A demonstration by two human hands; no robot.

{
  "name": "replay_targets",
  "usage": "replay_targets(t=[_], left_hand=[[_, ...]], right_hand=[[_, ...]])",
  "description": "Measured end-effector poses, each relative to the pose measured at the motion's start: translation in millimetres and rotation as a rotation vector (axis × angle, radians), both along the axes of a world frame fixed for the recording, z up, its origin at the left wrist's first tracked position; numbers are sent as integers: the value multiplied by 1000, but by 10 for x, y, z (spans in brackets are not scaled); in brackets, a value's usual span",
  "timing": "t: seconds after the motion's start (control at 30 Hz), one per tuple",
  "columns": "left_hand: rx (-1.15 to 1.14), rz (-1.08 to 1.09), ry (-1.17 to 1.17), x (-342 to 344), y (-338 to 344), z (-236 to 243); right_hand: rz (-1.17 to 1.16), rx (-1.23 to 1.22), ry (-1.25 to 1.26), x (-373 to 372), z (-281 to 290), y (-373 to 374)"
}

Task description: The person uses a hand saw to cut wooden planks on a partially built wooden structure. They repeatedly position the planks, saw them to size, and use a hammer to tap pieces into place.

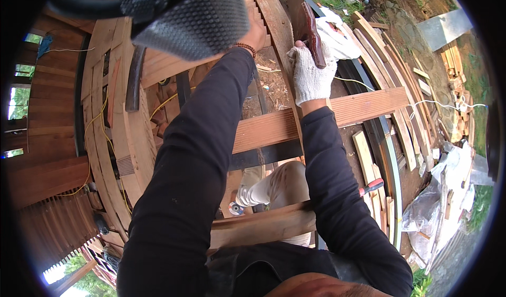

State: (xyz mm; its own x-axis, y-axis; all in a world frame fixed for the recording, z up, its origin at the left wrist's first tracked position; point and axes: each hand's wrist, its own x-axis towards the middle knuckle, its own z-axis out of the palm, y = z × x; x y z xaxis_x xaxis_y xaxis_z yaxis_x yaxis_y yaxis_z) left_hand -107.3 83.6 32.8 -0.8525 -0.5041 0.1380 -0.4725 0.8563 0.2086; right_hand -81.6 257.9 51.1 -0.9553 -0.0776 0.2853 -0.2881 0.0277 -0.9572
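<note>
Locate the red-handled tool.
In the head view, the red-handled tool shows right of centre, just right of the right sleeve, seen against the pale boards.

Open space shows between the left forearm (208, 120) and the long board (278, 20), above the cross plank (266, 131), with ground (274, 89) visible through it. The long board stands between the left hand (256, 35) and gloved right hand (312, 77), obstructing direct sideways passage. The cross plank runs beneath the right forearm (334, 165). White cloth (345, 44) crowds the glove's outer side.
</note>
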Motion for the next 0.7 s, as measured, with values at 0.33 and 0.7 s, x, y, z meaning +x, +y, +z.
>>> replay_targets(t=[0.33,0.7], left_hand=[[313,-17,182,17,-167,-89],[-197,-268,96,331,-232,-281]], right_hand=[[58,-210,-137,-13,-77,-81],[30,-184,-95,-83,-144,-89]])
